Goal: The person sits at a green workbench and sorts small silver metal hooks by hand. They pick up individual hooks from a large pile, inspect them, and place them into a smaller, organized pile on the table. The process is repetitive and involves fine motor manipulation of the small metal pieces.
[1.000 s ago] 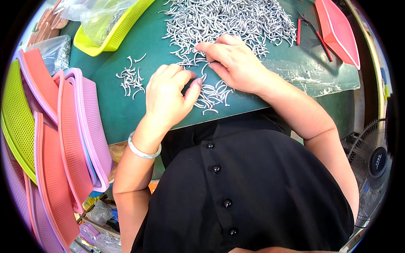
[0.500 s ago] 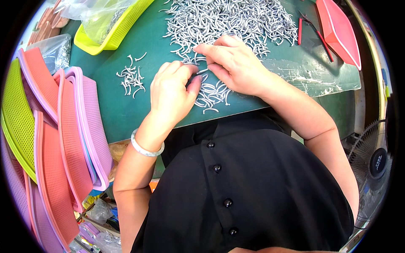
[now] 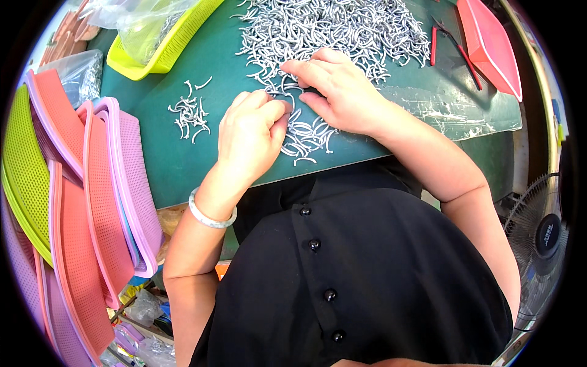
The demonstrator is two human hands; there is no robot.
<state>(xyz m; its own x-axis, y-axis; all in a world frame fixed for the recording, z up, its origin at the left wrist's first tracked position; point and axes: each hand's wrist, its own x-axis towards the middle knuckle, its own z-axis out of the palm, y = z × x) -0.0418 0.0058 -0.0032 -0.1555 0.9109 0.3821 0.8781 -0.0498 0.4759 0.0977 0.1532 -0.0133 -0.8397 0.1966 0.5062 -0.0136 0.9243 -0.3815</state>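
Observation:
Small curved silver-grey pieces lie on the green table (image 3: 183,165): a big heap (image 3: 336,30) at the far side, a small loose group (image 3: 309,137) between my hands, and another small group (image 3: 191,116) to the left. My left hand (image 3: 251,131) is closed, thumb against the bent forefinger, beside the near group. Whatever its fingertips pinch is hidden. My right hand (image 3: 345,92) rests at the near edge of the heap, forefinger stretched left over the pieces and thumb apart from it. No piece shows between them.
Coloured perforated baskets (image 3: 137,183) are stacked at the left. A lime-green basket (image 3: 162,58) with a plastic bag stands at the far left. Red-handled pliers (image 3: 469,61) and a pink tray (image 3: 492,52) lie at the far right. A fan (image 3: 538,238) stands at the right.
The piece that showed between my two hands no longer lies across that gap. My left thumb has closed up to the forefinger. The right hand has barely shifted.

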